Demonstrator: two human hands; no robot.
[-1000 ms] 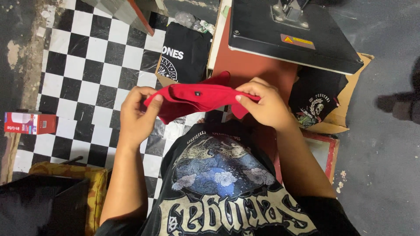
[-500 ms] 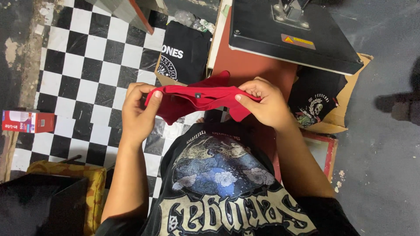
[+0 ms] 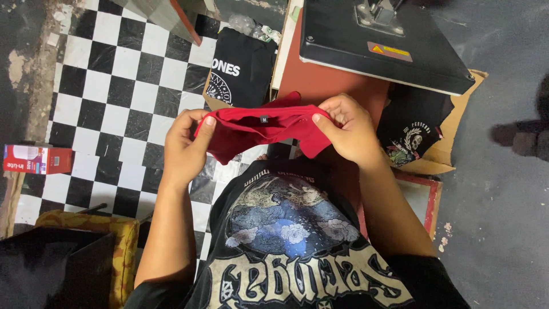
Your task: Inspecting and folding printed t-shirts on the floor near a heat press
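A person in a black printed T-shirt (image 3: 297,252) holds a red garment (image 3: 260,129) stretched between both hands at chest height, seen from above. The left hand (image 3: 186,149) is closed on the garment's left edge, thumb pressed on top of the fabric; the right hand (image 3: 349,129) pinches the right edge, fingers curled around a fold that hangs below. A small dark label shows at the centre of the upper hem. Compared with a second ago, the hands are pulled a little farther apart and the cloth lies flatter and more taut, its upper edge drawn into a straighter band.

Below the garment lies a black-and-white checkered floor (image 3: 108,74), giving way on the right to bare grey concrete (image 3: 503,200). A small red-and-white box (image 3: 37,158) sits at the left edge, with a yellow patterned cushion (image 3: 111,234) nearer the person. Farther off, a folded black shirt with white print (image 3: 243,71) rests in a cardboard box, another black printed shirt (image 3: 414,129) lies in a carton to the right, and a black heat press (image 3: 383,40) sits above a red surface (image 3: 326,80).
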